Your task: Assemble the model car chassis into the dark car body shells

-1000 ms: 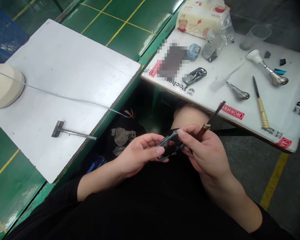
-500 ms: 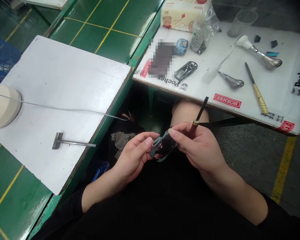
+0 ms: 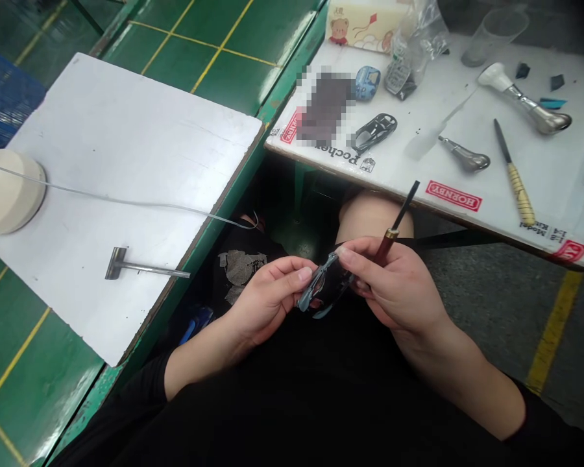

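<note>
Over my lap, both hands close on a small dark grey model car body (image 3: 324, 288). My left hand (image 3: 267, 298) pinches its left end between thumb and fingers. My right hand (image 3: 394, 285) grips its right end and also holds a thin file (image 3: 396, 224) with a reddish handle and brass collar, its dark blade sticking up and to the right. A similar dark car body (image 3: 374, 131) and a blue one (image 3: 367, 83) lie on the white board (image 3: 467, 168) ahead.
On that board lie a yellow-handled file (image 3: 516, 175), two metal tools (image 3: 464, 155) (image 3: 528, 107), a plastic cup (image 3: 491, 35), a bag and a tissue pack (image 3: 365, 26). The left white board (image 3: 117, 149) carries a metal T-shaped tool (image 3: 143, 266), a cream round object (image 3: 7, 191) and a cable.
My hands have turned the car body slightly, tilting it more on edge. The view shifted a little; nothing on the boards moved.
</note>
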The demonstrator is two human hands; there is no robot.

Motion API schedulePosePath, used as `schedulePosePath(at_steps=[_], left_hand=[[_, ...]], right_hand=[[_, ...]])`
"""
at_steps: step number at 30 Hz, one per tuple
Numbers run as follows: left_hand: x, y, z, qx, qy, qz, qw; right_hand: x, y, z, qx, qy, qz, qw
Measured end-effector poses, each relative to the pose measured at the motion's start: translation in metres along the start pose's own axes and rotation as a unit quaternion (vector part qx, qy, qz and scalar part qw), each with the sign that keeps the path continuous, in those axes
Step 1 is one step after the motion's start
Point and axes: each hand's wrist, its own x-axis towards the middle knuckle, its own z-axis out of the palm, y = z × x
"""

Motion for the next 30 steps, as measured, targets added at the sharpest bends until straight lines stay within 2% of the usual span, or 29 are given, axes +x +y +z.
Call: schedulePosePath(at_steps=[5,11,20,30], left_hand=[[-0.001,-0.001,-0.001,0.012,0.007,-0.015,1.000],[0.000,-0.002,-0.004,0.050,0.022,0.003,0.998],[0.001,-0.003,-0.001,0.051,0.021,0.021,0.998],[-0.001,-0.003,-0.007,0.076,0.003,0.100,0.992]], right_hand=[[0.001,0.002,0.000,-0.009,0.000,0.001,1.000],[0.001,0.004,-0.001,0.001,0.004,-0.002,1.000],[0.003,0.006,-0.003,-0.003,0.017,-0.015,1.000],[0.005,0.012,-0.005,-0.011,0.054,-0.043,0.998]])
